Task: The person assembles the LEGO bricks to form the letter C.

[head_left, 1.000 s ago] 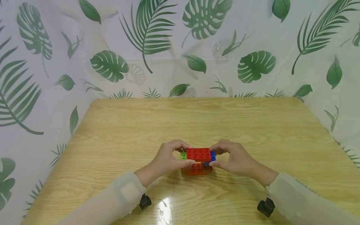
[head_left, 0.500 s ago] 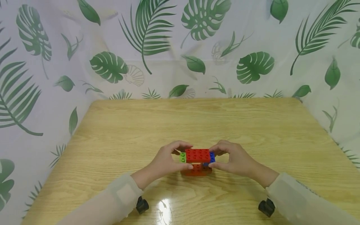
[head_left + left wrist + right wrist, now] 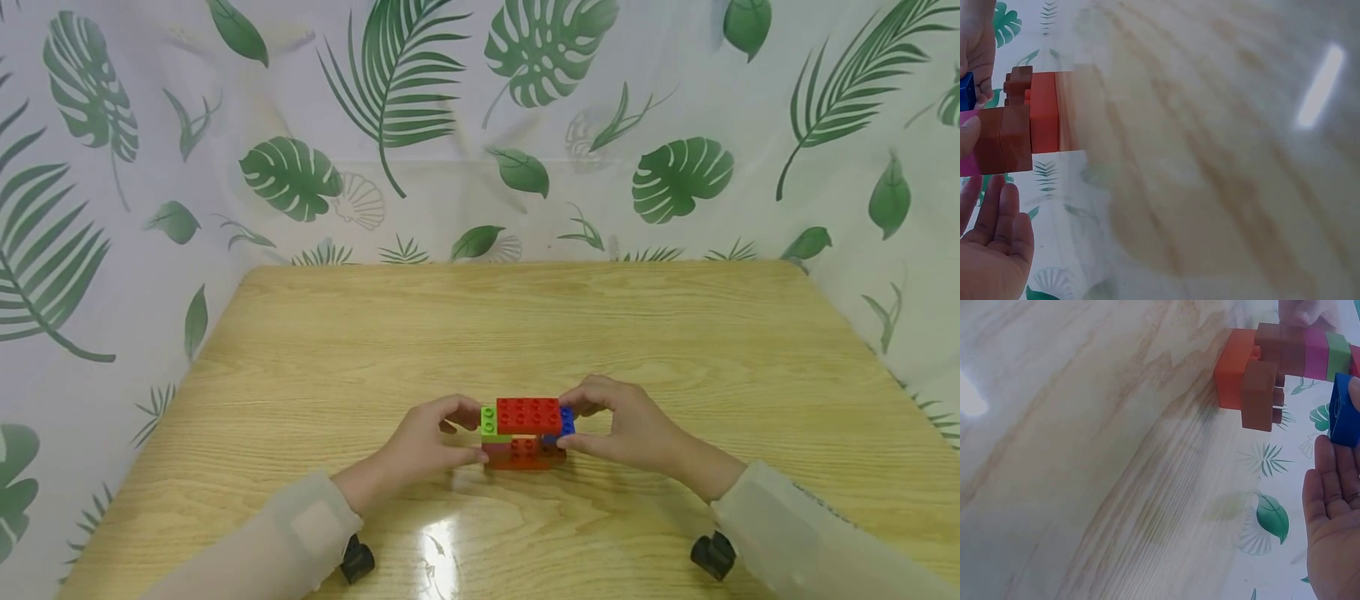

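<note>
Glossy wooden table (image 3: 525, 333), leaf-print curtain (image 3: 480, 125) at 12 o'clock, left hand (image 3: 423, 446) and right hand (image 3: 637, 429) both pinching brick stack (image 3: 527, 433)

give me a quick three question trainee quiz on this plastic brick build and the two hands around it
1. True or false: the red studded plastic brick is the top layer of the build.
2. Which colour of small plastic brick sits beside the right hand? A green, B blue, C yellow
3. Fill in: the build stands on a light ___ table.

Key: 1 true. 2 B, the blue small brick; the lime green small brick faces the left hand. 3 wooden.
</note>
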Demonstrator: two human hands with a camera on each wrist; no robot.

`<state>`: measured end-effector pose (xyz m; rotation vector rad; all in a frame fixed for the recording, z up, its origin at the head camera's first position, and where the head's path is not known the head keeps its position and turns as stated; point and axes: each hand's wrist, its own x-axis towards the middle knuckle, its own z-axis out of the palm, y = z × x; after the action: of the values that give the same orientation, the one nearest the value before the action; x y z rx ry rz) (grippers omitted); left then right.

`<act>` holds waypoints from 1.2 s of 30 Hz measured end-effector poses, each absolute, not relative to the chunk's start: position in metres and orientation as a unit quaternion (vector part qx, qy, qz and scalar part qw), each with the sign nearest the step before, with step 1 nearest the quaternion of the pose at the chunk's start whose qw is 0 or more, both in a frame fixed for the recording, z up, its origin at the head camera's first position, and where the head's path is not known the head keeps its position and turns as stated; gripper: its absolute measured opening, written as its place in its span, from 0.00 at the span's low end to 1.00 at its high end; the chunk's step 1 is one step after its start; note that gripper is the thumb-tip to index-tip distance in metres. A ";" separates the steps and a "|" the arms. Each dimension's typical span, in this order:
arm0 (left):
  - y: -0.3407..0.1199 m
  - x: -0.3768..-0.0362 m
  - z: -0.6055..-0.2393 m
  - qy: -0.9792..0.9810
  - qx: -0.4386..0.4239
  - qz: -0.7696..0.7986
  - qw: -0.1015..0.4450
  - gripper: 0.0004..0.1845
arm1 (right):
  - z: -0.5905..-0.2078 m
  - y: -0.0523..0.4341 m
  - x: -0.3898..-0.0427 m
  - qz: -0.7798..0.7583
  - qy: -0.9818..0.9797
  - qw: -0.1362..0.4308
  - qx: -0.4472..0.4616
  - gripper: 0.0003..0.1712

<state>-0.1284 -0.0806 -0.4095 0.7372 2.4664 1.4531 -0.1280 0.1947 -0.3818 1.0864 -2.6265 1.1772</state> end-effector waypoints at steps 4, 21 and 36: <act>-0.080 -0.127 -0.411 0.832 0.245 0.488 0.095 0.20 | -0.382 0.195 -0.128 0.384 -0.853 0.027 0.351 0.22; -0.079 -0.151 -0.418 0.810 0.154 0.546 0.147 0.23 | -0.394 0.184 -0.155 0.499 -0.852 -0.067 0.140 0.26; -0.065 -0.167 -0.422 0.824 0.053 0.545 0.142 0.21 | -0.424 0.174 -0.172 0.496 -0.864 -0.031 0.076 0.28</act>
<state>-0.1666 -0.0654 -0.4222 0.1536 2.3787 1.5731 -0.1723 0.1740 -0.4242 0.2437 -2.7693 1.5910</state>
